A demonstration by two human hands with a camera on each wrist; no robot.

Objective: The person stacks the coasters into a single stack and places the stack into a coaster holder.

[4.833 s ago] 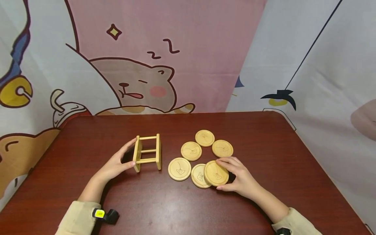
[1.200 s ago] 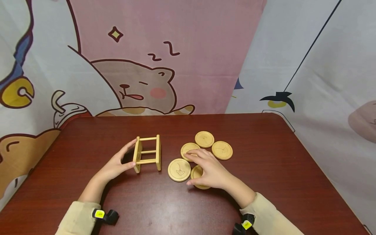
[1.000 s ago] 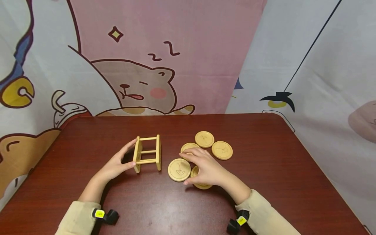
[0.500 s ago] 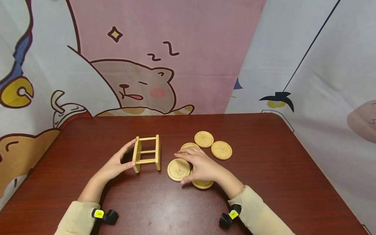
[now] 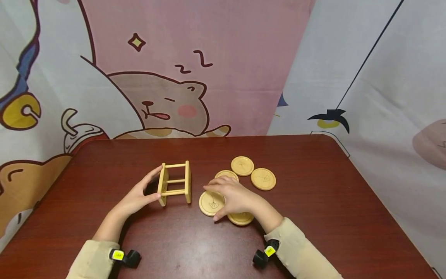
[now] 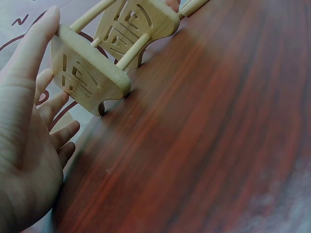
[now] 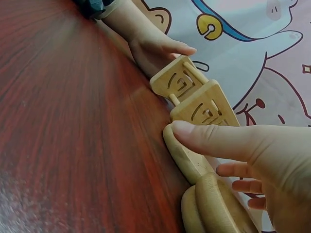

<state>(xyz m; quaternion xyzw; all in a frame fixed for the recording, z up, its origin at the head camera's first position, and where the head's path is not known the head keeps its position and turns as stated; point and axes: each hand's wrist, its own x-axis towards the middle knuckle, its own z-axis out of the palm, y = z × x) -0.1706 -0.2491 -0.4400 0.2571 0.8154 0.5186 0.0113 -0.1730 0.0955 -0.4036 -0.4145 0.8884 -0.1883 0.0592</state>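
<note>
My left hand (image 5: 137, 197) holds a small wooden coaster rack (image 5: 188, 184) by its near side panel, thumb at the front edge and fingers at the back. The rack has cut-out side panels joined by round bars. My right hand (image 5: 237, 197) spans a round wooden coaster (image 5: 208, 204) engraved with a ginkgo leaf, its thumb and fingers spread at opposite sides of the rim. In the right wrist view the thumb tip (image 7: 183, 128) overlaps that coaster's edge. Under the palm, partly hidden, lie two stacked coasters (image 5: 241, 220).
Behind the right hand lies another coaster (image 5: 226, 175), half covered. Two more coasters, one at the back (image 5: 242, 166) and one at the right (image 5: 263, 179), lie flat on the dark red wooden table (image 5: 181, 244). A cartoon-printed cloth (image 5: 244, 69) hangs beyond the table's far edge.
Earlier the right hand held a coaster partly over another; that coaster now lies stacked there. The right hand has since moved left to the leftmost coaster. The left hand and rack stay put.
</note>
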